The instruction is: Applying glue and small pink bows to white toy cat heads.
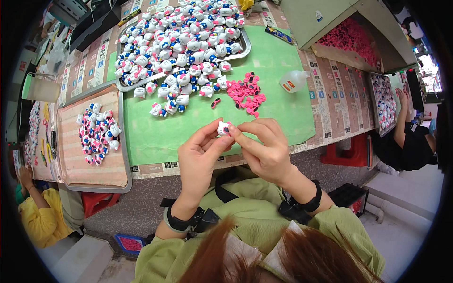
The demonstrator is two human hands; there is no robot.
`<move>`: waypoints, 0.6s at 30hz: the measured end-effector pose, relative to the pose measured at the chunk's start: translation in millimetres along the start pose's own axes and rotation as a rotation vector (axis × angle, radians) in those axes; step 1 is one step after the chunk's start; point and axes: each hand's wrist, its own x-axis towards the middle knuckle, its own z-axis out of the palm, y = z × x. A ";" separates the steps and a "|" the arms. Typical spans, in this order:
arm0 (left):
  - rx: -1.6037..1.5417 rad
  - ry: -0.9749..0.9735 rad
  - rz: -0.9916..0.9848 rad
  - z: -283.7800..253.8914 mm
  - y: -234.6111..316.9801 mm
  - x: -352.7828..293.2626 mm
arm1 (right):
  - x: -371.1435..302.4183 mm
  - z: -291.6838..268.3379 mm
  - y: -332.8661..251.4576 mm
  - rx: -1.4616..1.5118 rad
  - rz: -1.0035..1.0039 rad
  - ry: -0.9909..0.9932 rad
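Note:
Just past the table's front edge, my left hand point(198, 153) pinches a small white cat-shaped figurine point(221, 128) between thumb and fingers. My right hand point(268, 150) is closed at the figurine's right side, its fingertips on a small pink-and-black piece point(228, 130) lying against it. Part of that piece is hidden by the fingers. Beyond my hands, a loose heap of similar pink-and-black pieces point(247, 94) rests on the green mat point(283, 120), with one piece point(215, 103) lying apart. Many white, blue and pink figurines point(188, 47) overflow a metal tray point(246, 45) behind.
At left, a lined tray point(71, 165) holds a smaller group of figurines point(98, 134). A clear squeeze bottle point(293, 81) stands right of the pieces. A grey bin point(325, 19) full of pink parts sits far right. Co-workers' arms show at both sides, near a yellow sleeve point(47, 221) and a black sleeve point(406, 146).

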 end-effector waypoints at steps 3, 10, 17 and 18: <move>-0.119 -0.034 -0.029 -1.3 -0.4 -0.9 | 0.4 -2.8 3.0 0.071 -0.020 -0.011; -0.444 -0.150 -0.040 0.3 -3.4 -3.4 | 8.2 -2.2 -12.7 0.877 0.571 0.139; -0.273 -0.215 0.252 -1.0 -8.8 -6.8 | 2.9 -7.0 -7.1 0.950 0.464 0.019; -0.254 -0.227 0.276 -1.4 -8.4 -6.5 | 3.3 -8.8 -8.6 0.961 0.476 0.020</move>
